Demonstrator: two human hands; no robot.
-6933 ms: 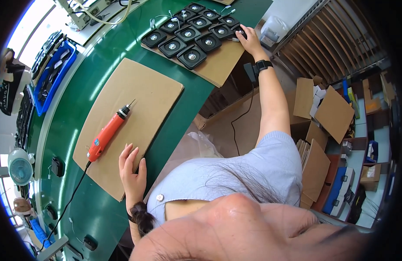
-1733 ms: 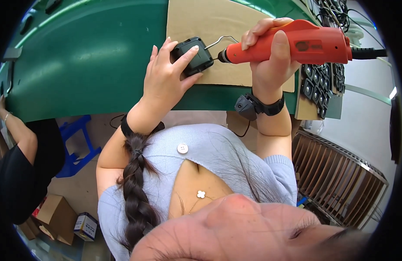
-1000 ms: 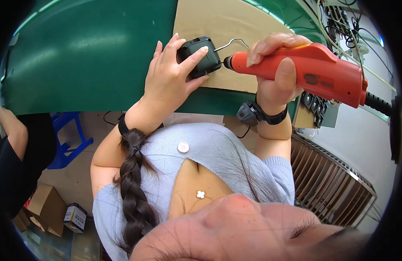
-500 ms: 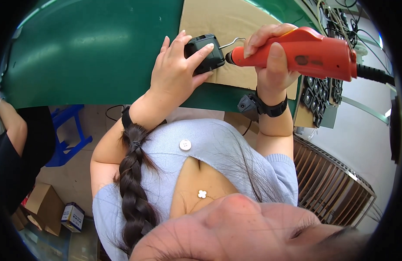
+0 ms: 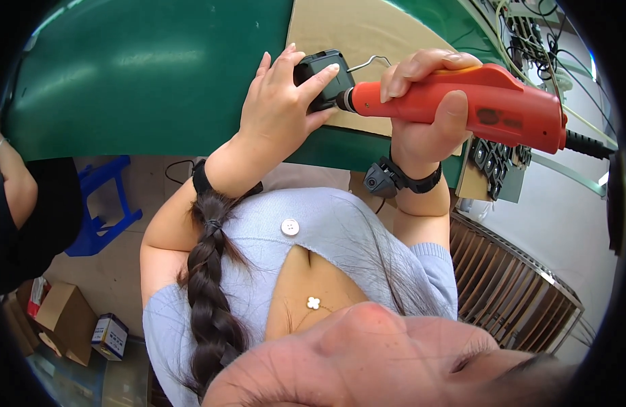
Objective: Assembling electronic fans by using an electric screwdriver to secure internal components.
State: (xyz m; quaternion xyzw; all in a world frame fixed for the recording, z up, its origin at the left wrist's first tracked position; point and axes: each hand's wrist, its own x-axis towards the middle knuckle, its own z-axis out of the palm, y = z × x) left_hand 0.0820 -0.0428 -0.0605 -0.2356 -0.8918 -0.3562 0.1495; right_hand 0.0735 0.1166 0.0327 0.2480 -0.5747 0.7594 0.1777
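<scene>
My left hand (image 5: pixel 279 98) is closed around a black, box-shaped device (image 5: pixel 337 80), thumb on its top face and fingers behind it. A thin bent metal rod (image 5: pixel 371 62) sticks out from the device's right side. In my right hand (image 5: pixel 425 132) is a red electric screwdriver (image 5: pixel 523 115), gripped along its barrel, with a black cord leaving its right end. The dark nose of the screwdriver meets the device's near right corner; the bit and any screw there are hidden. Both rest over a cardboard sheet (image 5: pixel 357 27).
A green table (image 5: pixel 137 81) lies under the sheet. Several small black parts (image 5: pixel 489 166) sit at its right end, below tangled cables (image 5: pixel 540 47). On the floor are a blue stool (image 5: pixel 106 210) and a cardboard box (image 5: pixel 69 315). Another person's arm (image 5: pixel 14 176) shows at far left.
The screwdriver has shifted left and downward, its nose now over the device's near corner. The device itself has moved slightly right in my left hand.
</scene>
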